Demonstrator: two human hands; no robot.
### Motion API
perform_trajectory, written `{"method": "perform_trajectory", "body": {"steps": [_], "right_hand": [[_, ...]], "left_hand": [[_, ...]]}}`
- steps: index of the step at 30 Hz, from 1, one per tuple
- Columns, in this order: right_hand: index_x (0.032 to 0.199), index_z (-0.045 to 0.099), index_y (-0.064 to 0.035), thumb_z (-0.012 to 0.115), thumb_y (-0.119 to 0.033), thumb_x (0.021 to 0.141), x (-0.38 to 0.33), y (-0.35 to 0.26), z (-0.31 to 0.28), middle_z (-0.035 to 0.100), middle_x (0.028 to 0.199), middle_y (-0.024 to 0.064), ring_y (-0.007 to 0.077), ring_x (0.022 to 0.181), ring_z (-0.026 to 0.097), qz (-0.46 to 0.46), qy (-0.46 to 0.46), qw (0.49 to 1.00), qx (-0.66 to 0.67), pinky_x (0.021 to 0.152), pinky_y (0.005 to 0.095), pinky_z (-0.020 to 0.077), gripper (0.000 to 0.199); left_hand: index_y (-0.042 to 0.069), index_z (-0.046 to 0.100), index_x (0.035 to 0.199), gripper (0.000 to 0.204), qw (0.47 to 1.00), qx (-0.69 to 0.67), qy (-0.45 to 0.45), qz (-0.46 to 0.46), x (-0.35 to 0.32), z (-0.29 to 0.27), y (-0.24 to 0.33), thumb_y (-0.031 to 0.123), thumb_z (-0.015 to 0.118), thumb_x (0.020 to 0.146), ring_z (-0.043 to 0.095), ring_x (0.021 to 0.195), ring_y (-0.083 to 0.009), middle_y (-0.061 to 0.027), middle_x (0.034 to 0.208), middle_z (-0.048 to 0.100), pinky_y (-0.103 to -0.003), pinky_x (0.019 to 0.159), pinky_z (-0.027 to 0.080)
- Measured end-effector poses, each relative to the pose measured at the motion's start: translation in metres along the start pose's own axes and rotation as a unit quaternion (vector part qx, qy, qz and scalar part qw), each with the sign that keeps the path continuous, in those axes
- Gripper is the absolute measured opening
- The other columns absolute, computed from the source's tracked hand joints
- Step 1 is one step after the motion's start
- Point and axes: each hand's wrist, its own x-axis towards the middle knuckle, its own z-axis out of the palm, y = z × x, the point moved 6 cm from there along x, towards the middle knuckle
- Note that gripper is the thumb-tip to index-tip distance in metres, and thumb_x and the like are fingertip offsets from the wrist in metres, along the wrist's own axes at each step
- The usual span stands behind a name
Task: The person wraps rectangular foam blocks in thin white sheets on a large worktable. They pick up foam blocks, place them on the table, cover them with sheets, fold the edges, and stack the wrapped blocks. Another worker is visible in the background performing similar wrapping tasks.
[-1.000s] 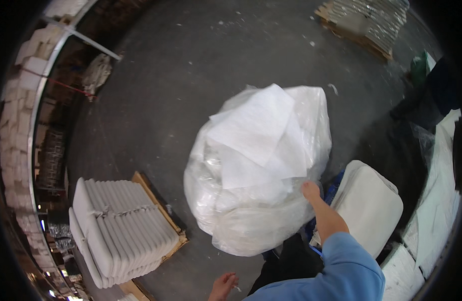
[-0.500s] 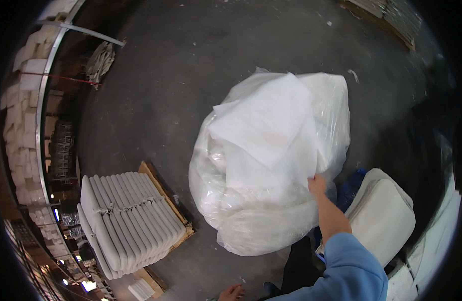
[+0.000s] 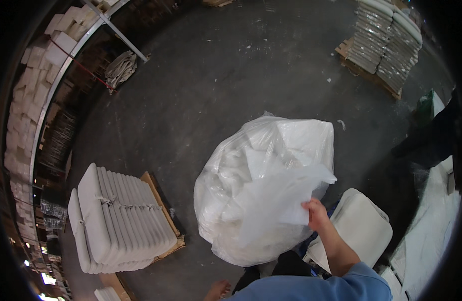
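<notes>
From the head view, I see the right hand, its grip pinching the right edge of a white sheet over a clear plastic bag. The sheet's long axis slants from lower left to upper right, one corner pointing right; the left hand sits low, its grip I can't tell

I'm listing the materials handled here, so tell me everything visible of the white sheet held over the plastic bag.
The white sheet looks thin, soft and slightly translucent; whether it is fabric or foam I cannot tell. The right-hand grip holds its right edge, and it spreads leftward, loosely creased, over the big clear plastic bag. One corner juts out to the upper right. Its lower left blends into the bag, so contact there is unclear.
</notes>
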Motion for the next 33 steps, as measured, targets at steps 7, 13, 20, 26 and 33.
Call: {"method": "perform_trajectory", "body": {"steps": [7, 13, 20, 26, 33], "right_hand": [[0.120, 0.067, 0.0038, 0.065, -0.008, 0.089, -0.088, -0.004, 0.080, 0.073, 0.110, 0.0098, 0.0221, 0.100, 0.071, -0.122, -0.009, 0.990, -0.065, 0.093, 0.0346, 0.0545, 0.033], [0.124, 0.066, 0.0005, 0.067, -0.011, 0.091, -0.148, 0.165, 0.068, 0.073, 0.116, 0.0099, 0.0229, 0.108, 0.070, -0.111, 0.099, 0.989, -0.019, 0.097, 0.0386, 0.0532, 0.035], [0.126, 0.067, -0.0024, 0.067, -0.013, 0.096, -0.236, 0.277, 0.129, 0.072, 0.120, 0.0062, 0.0204, 0.111, 0.067, -0.142, 0.048, 0.987, 0.053, 0.098, 0.0407, 0.0516, 0.031], [0.112, 0.072, -0.0029, 0.067, -0.021, 0.101, -0.344, 0.310, 0.103, 0.072, 0.104, 0.0008, 0.0109, 0.092, 0.065, -0.214, 0.125, 0.965, -0.087, 0.083, 0.0279, 0.0523, 0.022], [0.112, 0.070, -0.0064, 0.074, -0.029, 0.088, -0.513, 0.377, 0.044, 0.073, 0.111, 0.0144, 0.0323, 0.099, 0.070, -0.150, 0.495, 0.736, -0.437, 0.088, 0.0415, 0.0549, 0.033]], "left_hand": [[0.003, 0.068, 0.123, 0.038, 0.967, 0.080, 0.043, 0.238, 0.032, -0.058, 0.073, 0.032, 0.064, 0.099, 0.070, 0.078, -0.0187, -0.0092, 0.098, 0.075, -0.030, 0.066, 0.054], [0.008, 0.042, 0.153, 0.085, 0.690, 0.359, 0.113, 0.618, -0.075, -0.030, 0.159, 0.036, 0.082, 0.083, 0.047, 0.137, -0.0415, -0.0238, 0.148, 0.047, -0.047, 0.111, 0.041], [0.020, 0.042, 0.156, 0.088, 0.478, 0.471, -0.022, 0.741, -0.153, 0.033, 0.110, 0.021, 0.080, 0.076, 0.029, 0.149, -0.0464, -0.0146, 0.159, 0.038, -0.071, 0.115, 0.024], [0.010, 0.067, 0.129, 0.049, 0.357, 0.479, -0.236, 0.766, -0.204, 0.060, 0.080, 0.008, 0.069, 0.079, 0.066, 0.112, -0.0300, -0.0103, 0.123, 0.071, -0.045, 0.100, 0.048], [0.008, 0.065, 0.133, 0.055, 0.191, 0.597, -0.406, 0.665, -0.247, 0.083, -0.037, 0.001, 0.062, 0.078, 0.062, 0.119, -0.0361, -0.0176, 0.137, 0.063, -0.044, 0.103, 0.047]]}}
